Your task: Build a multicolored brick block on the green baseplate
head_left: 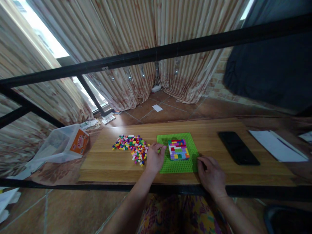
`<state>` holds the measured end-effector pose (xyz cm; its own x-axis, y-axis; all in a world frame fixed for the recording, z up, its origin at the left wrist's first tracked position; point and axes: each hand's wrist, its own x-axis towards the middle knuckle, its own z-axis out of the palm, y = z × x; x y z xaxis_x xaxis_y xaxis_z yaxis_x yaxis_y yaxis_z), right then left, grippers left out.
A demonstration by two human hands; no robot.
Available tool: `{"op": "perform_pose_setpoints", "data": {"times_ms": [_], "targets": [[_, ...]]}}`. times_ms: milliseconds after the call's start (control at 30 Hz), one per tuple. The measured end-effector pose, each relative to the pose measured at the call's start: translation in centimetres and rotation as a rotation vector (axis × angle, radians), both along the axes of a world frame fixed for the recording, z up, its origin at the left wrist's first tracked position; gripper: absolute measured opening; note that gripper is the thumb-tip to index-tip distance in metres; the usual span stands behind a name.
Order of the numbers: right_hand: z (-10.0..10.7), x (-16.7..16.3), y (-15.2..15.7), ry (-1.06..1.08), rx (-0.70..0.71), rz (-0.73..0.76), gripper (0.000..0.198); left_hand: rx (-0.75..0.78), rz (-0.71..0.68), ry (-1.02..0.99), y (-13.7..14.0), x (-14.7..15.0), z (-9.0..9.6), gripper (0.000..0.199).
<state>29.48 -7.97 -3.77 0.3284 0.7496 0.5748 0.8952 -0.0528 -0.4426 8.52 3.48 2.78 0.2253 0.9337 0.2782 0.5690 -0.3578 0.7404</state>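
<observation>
Below the frame's centre, a block of toy bricks (pixel 179 150) sits on a green board (pixel 179 168). The left hand (pixel 155 157) has fingers nearly together, contents unclear; the right hand (pixel 212 174) curls at the board's edge, grip unclear. Brick-placing seems in hand, calling for careful alignment.

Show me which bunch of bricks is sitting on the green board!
The square, built-up block, between the left hand and right hand. It sits on the green board; the loose pile lies scattered on the wooden tabletop.
</observation>
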Motion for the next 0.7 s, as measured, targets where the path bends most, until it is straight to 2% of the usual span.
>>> {"op": "perform_pose_setpoints", "data": {"times_ms": [133, 333, 500, 700], "targets": [[0.0, 0.0, 0.0, -0.006, 0.004, -0.002, 0.025, 0.002, 0.091, -0.066, -0.2, 1.5, -0.3, 0.022], [0.0, 0.0, 0.0, 0.006, 0.005, 0.000, 0.024, 0.020, 0.141, -0.143, -0.5, 2.7, -0.9, 0.021], [0.1, 0.1, 0.0, 0.000, 0.024, 0.011, 0.024, -0.037, 0.172, -0.207, -0.7, 3.1, -1.7, 0.018], [0.1, 0.0, 0.0, -0.012, 0.020, 0.003, 0.024, -0.155, 0.190, -0.275, -0.6, 3.2, -1.5, 0.017]]}}
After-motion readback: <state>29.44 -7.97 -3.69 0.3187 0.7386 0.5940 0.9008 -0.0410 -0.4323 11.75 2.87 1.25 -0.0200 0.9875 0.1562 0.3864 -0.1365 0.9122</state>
